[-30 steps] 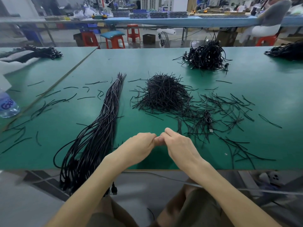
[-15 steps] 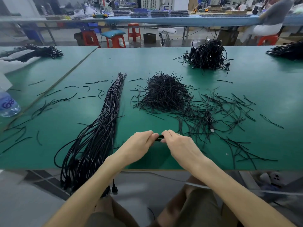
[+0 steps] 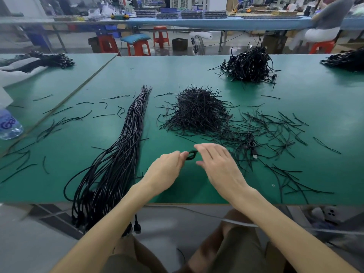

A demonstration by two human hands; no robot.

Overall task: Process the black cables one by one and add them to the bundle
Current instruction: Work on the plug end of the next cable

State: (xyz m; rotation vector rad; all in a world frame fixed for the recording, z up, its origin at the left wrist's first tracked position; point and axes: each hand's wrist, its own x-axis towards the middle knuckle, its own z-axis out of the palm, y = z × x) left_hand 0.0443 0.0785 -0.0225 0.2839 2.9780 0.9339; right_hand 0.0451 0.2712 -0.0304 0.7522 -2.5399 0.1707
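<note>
**Black loop pinched just below centre frame**

The left hand (image 3: 167, 170) pinches a small coiled cable (image 3: 192, 155), a glossy black loop, between curled fingertips above the matte green table (image 3: 295, 95). The right hand (image 3: 218, 166) is beside it, fingers straight and spread, blurred, so contact is unclear. One long bundle (image 3: 118, 154) of smooth cords lies at lower left. One bristly heap of ties (image 3: 197, 113) sits above the hands.

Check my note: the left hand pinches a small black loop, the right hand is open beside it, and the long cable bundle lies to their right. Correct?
One slip: the head view shows the long cable bundle lying to the left of the hands, not the right. Otherwise yes: the left hand pinches the small black loop and the right hand is open beside it.
</note>
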